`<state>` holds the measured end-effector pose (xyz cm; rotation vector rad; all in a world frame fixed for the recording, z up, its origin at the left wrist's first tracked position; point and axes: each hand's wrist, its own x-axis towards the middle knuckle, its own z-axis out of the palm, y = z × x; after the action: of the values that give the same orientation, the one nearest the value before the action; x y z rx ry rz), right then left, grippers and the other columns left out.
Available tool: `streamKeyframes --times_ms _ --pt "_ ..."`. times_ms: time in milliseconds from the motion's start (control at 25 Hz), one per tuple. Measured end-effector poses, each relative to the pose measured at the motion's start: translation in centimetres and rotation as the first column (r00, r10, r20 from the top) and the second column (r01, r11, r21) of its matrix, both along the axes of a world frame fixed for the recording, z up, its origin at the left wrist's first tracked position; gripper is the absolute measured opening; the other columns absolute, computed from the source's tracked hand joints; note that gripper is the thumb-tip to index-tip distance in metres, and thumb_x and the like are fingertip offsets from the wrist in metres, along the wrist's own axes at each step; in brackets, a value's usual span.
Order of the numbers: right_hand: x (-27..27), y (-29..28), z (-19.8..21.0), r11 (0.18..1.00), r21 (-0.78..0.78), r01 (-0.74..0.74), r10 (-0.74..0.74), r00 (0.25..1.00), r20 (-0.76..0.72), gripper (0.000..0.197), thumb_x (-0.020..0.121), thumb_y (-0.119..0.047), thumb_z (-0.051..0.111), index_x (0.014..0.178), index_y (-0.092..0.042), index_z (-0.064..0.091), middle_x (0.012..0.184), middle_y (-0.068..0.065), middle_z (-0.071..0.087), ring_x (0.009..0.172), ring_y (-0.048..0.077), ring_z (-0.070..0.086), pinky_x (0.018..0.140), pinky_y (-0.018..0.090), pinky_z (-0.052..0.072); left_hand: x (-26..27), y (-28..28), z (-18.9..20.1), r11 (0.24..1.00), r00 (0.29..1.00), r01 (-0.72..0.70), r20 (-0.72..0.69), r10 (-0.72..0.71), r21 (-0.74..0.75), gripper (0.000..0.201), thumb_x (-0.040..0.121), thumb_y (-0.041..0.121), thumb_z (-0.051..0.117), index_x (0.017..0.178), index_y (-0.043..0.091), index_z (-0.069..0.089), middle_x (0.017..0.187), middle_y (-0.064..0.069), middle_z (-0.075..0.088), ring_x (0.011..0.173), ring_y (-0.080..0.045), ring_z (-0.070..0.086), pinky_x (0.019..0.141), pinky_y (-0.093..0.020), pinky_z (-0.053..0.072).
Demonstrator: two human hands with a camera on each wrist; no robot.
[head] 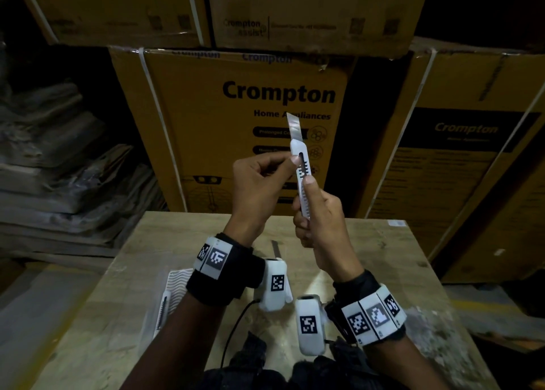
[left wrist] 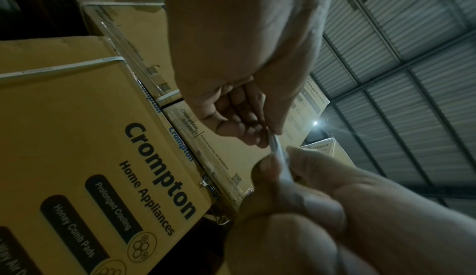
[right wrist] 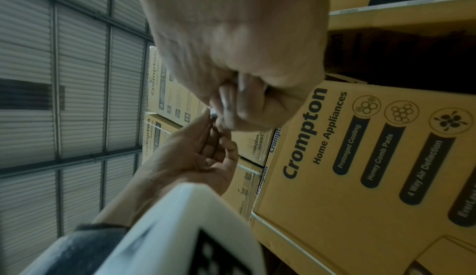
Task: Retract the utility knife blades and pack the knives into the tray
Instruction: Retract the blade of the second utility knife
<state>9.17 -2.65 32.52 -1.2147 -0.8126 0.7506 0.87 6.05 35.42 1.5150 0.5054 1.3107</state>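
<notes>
My right hand (head: 320, 212) holds a white utility knife (head: 303, 180) upright above the table, gripping the handle with the thumb on the black slider. Its steel blade (head: 293, 127) sticks out at the top. My left hand (head: 280, 168) pinches the upper body of the knife from the left. The left wrist view shows that pinch of the left hand (left wrist: 247, 116) on the knife (left wrist: 282, 163) from below. A white ribbed tray (head: 177, 282) lies at the near left of the table with one knife (head: 163, 310) in it. Another knife's blade (head: 276, 248) shows on the table behind my left wrist.
The wooden table (head: 368, 257) stands against stacked Crompton cardboard boxes (head: 236, 109). Grey sacks (head: 59, 168) are piled at the left. A black cable (head: 236, 324) runs along the table's near side.
</notes>
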Motion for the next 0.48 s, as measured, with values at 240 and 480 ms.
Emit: streamKeyframes --times_ms 240,480 --pt "0.1 0.3 -0.1 0.985 0.087 0.146 -0.149 0.988 0.033 0.044 0.107 -0.034 0.045 0.071 -0.009 0.052 0.051 -0.002 0.039 0.039 0.008 0.031 0.039 0.017 0.025 1.5 -0.1 -0.1 0.999 0.999 0.030 0.026 -0.031 0.016 0.012 0.091 0.006 0.074 0.102 0.004 0.079 0.093 -0.004 0.080 0.086 -0.016 0.078 0.072 -0.027 0.061" --pt "0.6 -0.9 -0.8 0.994 0.093 0.060 -0.060 0.998 -0.009 0.041 0.106 -0.041 0.042 0.089 -0.008 0.060 0.055 0.001 0.042 0.043 0.010 0.035 0.042 0.022 0.026 2.4 0.2 -0.5 0.999 0.998 0.049 0.025 -0.049 -0.004 0.013 0.091 0.006 0.074 0.102 0.003 0.079 0.095 -0.005 0.080 0.089 -0.019 0.078 0.076 -0.033 0.063"
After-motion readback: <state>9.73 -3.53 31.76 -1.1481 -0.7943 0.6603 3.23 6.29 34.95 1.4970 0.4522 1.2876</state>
